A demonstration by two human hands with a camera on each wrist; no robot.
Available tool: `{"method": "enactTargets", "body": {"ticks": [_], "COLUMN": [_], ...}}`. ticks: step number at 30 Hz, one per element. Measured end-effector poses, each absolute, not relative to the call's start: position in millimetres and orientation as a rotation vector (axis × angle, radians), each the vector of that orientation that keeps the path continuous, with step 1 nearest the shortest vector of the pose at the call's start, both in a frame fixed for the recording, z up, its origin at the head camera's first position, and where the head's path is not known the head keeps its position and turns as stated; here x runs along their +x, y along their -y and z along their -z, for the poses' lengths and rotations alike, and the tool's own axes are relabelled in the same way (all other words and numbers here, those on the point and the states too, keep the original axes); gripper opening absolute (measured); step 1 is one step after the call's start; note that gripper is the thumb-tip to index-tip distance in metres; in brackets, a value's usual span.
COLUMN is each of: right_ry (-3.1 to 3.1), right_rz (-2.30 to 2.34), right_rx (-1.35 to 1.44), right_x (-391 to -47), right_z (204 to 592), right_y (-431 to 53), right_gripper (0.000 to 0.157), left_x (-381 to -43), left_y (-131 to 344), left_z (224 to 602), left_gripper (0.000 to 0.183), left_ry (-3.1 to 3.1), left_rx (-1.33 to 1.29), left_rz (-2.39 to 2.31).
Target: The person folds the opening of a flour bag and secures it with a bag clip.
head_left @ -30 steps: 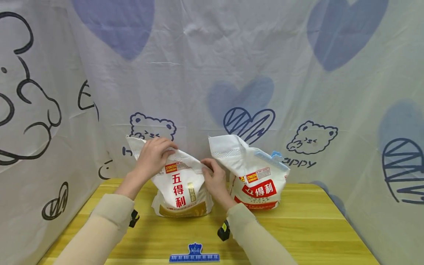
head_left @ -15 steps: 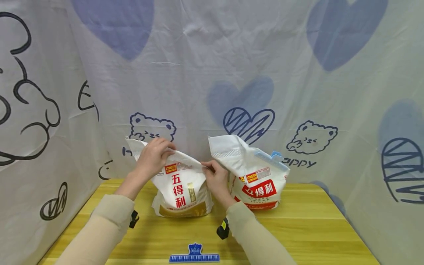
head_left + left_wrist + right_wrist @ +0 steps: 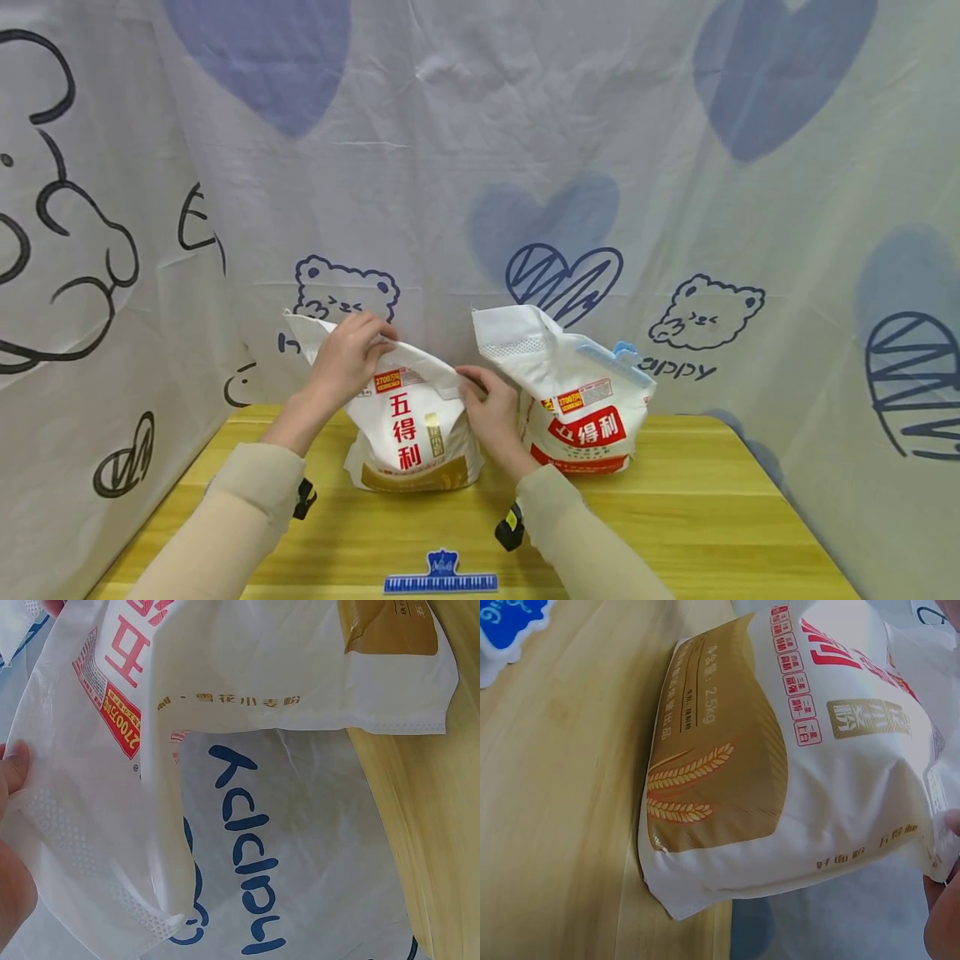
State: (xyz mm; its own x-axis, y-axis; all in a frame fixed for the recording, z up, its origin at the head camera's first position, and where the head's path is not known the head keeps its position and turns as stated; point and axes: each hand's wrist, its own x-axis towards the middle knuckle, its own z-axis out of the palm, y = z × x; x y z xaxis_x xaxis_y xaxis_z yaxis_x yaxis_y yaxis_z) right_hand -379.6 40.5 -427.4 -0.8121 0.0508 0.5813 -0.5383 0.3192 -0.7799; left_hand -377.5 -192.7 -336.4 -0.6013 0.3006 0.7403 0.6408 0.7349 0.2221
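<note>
A white flour bag (image 3: pixel 405 425) with red characters and a gold base stands upright on the table, its top folded over. My left hand (image 3: pixel 347 354) pinches the folded top edge near its middle; the left wrist view shows that thumb (image 3: pixel 15 761) against the white fabric. At the right end of the fold, my right hand (image 3: pixel 489 404) pinches the corner. The right wrist view catches only part of those fingers (image 3: pixel 949 915) at its edge, beside the bag's gold wheat panel (image 3: pixel 712 757).
To the right stands a second flour bag (image 3: pixel 585 433) with a light blue clip (image 3: pixel 611 358) across its folded top. A blue clip with a piano-key pattern (image 3: pixel 441 575) lies at the front of the wooden table (image 3: pixel 712 517). A printed curtain (image 3: pixel 465 150) hangs close behind.
Both hands keep their grip on the fold, and the bags stay in place. The right hand's fingers have shifted very slightly downward at the corner.
</note>
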Motion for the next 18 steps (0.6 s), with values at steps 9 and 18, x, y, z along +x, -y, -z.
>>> {"method": "enactTargets", "body": {"ticks": [9,18], "right_ry": [2.010,1.970], "right_rz": [-1.406,-1.542], "right_rx": [0.539,0.667], "right_x": [-364.5,-347.3], "right_z": [428.8,431.8], "right_y": [-51.8,-62.4], "right_gripper": [0.032,0.036], "left_x": [-376.5,-374.6], "left_y": [191.7,192.0], "left_z": [338.5,337.4], "left_gripper": [0.015,0.014], "left_ry": [2.228,2.236], "left_rx": [-0.701,-0.697], "left_rz": [0.631,0.631]}}
